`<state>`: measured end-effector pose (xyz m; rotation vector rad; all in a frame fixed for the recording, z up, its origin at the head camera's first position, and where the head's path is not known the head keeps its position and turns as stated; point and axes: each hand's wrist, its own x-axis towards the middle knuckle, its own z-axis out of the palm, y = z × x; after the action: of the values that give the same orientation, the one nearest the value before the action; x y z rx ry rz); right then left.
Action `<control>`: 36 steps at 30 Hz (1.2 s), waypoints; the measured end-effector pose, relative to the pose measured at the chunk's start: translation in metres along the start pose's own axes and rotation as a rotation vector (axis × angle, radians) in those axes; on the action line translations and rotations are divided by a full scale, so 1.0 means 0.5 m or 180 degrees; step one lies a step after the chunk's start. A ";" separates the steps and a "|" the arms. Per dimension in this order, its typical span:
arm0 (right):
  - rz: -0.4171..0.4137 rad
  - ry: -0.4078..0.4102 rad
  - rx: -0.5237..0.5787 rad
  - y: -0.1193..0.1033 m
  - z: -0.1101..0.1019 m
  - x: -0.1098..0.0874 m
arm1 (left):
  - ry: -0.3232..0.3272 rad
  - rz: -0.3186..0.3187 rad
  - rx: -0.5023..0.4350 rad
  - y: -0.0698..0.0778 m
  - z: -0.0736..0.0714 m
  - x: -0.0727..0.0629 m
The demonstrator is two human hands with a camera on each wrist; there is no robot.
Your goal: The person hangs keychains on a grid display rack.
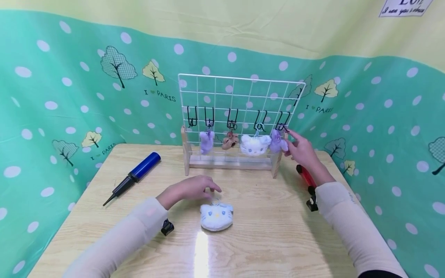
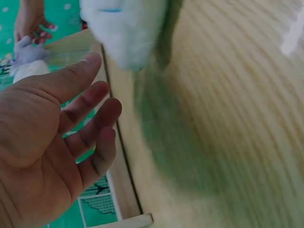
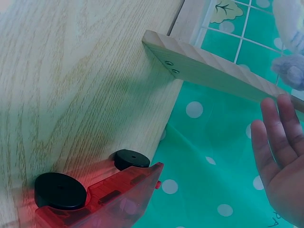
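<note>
A white cat plush keychain (image 1: 216, 218) lies on the table. Just behind it hovers my left hand (image 1: 196, 188), fingers loosely bent with nothing in them; the left wrist view shows the palm (image 2: 33, 185) bare. At the right end of a white wire rack (image 1: 240, 94), my right hand (image 1: 301, 148) reaches to a purple plush keychain (image 1: 277, 142) on a black hook, fingertips right at its edge. In the right wrist view several fingers (image 3: 280, 137) are extended beside the wooden rack leg (image 3: 209, 69); the thumb is out of frame. Another white cat plush (image 1: 255, 145) hangs beside it.
Farther left on the rack hang a brown plush (image 1: 230, 140) and another purple plush (image 1: 206, 142); the leftmost black hook (image 1: 192, 116) bears no plush. A blue hand pump (image 1: 133, 177) lies at left. Beneath my right forearm is a red object (image 1: 306, 177) with black wheels.
</note>
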<state>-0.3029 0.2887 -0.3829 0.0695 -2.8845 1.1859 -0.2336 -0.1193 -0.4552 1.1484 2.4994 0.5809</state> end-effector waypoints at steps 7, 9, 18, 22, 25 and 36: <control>-0.0082 0.0027 0.0030 -0.006 -0.006 0.000 | -0.0194 -0.0186 0.0112 0.001 0.016 0.007; -0.0088 0.0031 0.0034 -0.006 -0.005 0.000 | -0.0223 -0.0178 0.0204 0.002 0.019 0.008; -0.0103 0.0051 -0.0011 0.001 0.001 -0.003 | -0.0174 -0.0194 0.0464 0.002 0.035 0.012; -0.0123 0.0051 -0.0005 0.003 0.001 -0.004 | -0.0150 -0.0222 0.0520 0.001 0.039 0.014; -0.0121 0.0048 -0.0009 0.003 0.001 -0.004 | -0.0137 -0.0253 0.0517 0.002 0.040 0.013; -0.0082 0.0030 -0.0034 0.001 0.001 -0.002 | -0.0083 -0.0364 0.0345 0.001 0.046 0.014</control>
<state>-0.3018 0.2888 -0.3835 0.1001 -2.8725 1.1634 -0.2273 -0.1087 -0.4755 1.0346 2.5813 0.4019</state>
